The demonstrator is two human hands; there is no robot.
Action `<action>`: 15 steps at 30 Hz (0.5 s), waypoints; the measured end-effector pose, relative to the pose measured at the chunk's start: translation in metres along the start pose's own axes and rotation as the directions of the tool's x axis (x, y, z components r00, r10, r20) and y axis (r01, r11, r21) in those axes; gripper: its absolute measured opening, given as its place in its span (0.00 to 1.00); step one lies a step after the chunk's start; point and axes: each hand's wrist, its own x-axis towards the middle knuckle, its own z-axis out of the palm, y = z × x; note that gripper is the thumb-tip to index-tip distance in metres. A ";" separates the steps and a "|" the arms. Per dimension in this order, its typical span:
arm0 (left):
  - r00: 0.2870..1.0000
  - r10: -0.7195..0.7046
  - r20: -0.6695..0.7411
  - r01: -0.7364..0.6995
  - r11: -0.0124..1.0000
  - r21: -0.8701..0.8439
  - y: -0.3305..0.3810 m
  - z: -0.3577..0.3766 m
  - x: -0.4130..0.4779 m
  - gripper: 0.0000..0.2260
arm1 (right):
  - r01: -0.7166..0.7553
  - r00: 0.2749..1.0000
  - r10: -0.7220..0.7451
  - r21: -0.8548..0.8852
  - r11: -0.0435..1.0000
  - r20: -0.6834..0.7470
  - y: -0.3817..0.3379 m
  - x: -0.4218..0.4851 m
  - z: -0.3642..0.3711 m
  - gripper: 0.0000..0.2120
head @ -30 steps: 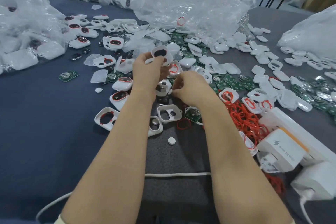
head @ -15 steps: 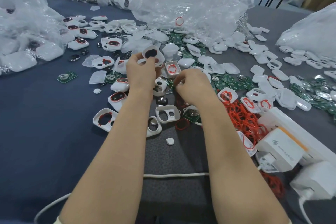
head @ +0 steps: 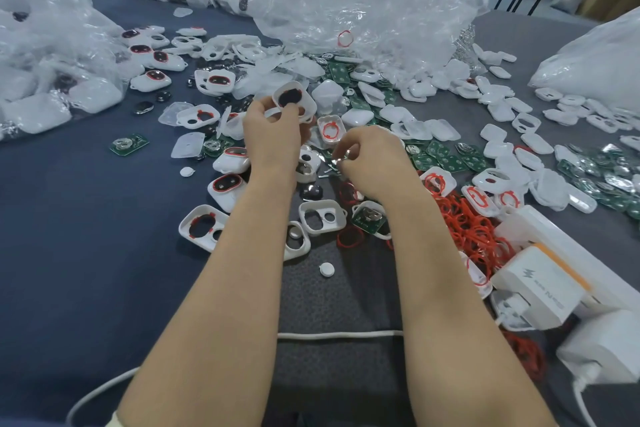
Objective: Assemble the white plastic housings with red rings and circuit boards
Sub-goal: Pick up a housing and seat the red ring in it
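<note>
My left hand (head: 272, 135) holds a white plastic housing (head: 294, 100) with a dark oval opening, raised above the pile of parts. My right hand (head: 370, 161) is just to its right, fingers curled and pinching a small shiny metal piece (head: 341, 159). A housing with a red ring (head: 331, 130) lies between the hands. Loose red rings (head: 467, 229) are heaped to the right. Green circuit boards (head: 446, 158) lie scattered beyond my right hand, one board (head: 367, 218) under my right wrist. More housings (head: 320, 217) sit near my forearms.
Crumpled clear plastic bags (head: 363, 7) stand at the back and at the left (head: 45, 45). White chargers and a power strip (head: 540, 284) sit at the right. A white cable (head: 339, 334) runs under my forearms. A lone circuit board (head: 129, 144) lies left.
Both hands have drifted slightly away from me and left over the pile. My left hand keeps hold of the housing; my right hand now shows a shiny piece at its fingertips.
</note>
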 end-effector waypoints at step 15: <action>0.998 0.035 -0.058 -0.038 0.998 -0.058 0.002 0.000 0.000 0.05 | 0.141 0.988 -0.141 0.008 0.990 0.062 -0.015 0.000 0.021 0.09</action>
